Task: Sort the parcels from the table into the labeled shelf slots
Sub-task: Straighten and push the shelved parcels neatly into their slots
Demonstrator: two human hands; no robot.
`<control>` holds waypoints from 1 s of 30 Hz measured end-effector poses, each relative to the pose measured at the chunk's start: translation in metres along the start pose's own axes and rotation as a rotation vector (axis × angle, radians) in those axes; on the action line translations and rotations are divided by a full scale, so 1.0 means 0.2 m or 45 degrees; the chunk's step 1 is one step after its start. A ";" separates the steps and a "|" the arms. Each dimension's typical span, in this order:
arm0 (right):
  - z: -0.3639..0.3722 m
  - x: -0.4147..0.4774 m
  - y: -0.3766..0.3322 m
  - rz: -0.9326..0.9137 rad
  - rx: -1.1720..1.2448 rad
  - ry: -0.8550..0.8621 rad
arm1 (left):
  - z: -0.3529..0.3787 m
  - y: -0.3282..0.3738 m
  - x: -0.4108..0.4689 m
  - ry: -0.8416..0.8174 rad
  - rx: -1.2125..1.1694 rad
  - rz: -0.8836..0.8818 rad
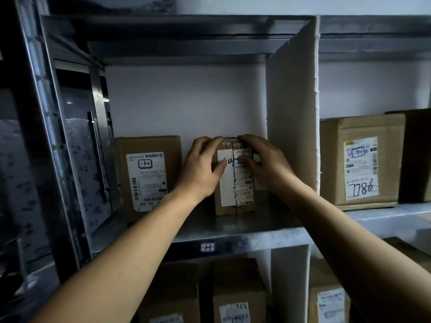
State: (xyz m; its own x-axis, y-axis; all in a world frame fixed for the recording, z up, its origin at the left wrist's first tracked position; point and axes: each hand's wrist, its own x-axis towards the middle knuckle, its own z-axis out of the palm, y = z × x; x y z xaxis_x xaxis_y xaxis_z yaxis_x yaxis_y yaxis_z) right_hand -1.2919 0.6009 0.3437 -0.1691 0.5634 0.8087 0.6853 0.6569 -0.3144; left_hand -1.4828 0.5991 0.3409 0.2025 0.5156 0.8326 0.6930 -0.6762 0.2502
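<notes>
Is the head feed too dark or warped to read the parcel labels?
Head view: dim overall, darkest at left and bottom; wide-angle bending near the edges; left hand and right hand partly cover the label on the small brown cardboard parcel, its print soft; white slot tag is legible.

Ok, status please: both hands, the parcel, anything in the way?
Left hand and right hand both grip small brown cardboard parcel. Parcel upright on metal shelf. Larger brown cardboard box left, white divider board right, both apart.
</notes>
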 end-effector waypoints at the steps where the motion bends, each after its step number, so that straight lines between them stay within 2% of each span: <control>1: 0.00 0.00 0.00 0.000 -0.016 -0.009 | 0.00 0.00 0.00 -0.014 0.003 -0.005; 6: -0.02 -0.05 -0.04 -0.059 -0.135 0.029 | -0.04 0.02 -0.01 -0.058 0.059 -0.030; 13: -0.14 -0.19 -0.16 -0.241 -0.538 0.070 | -0.18 0.12 -0.14 0.080 0.182 0.038; 18: -0.30 -0.34 -0.20 -0.412 -0.661 0.081 | -0.25 0.29 -0.22 0.136 0.288 0.059; 23: -0.57 -0.54 -0.11 -0.384 -0.710 0.071 | -0.16 0.59 -0.28 0.191 0.218 0.089; 30: -1.08 -0.77 0.11 -0.198 -0.779 0.031 | 0.12 1.08 -0.30 0.148 0.124 0.167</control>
State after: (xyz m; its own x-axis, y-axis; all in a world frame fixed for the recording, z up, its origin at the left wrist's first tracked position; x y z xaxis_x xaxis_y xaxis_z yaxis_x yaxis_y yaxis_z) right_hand -1.0974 0.4201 0.3199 -0.2885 0.4682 0.8352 0.9363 0.3206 0.1437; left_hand -1.3278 0.4351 0.3338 0.2184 0.3582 0.9077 0.7307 -0.6765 0.0912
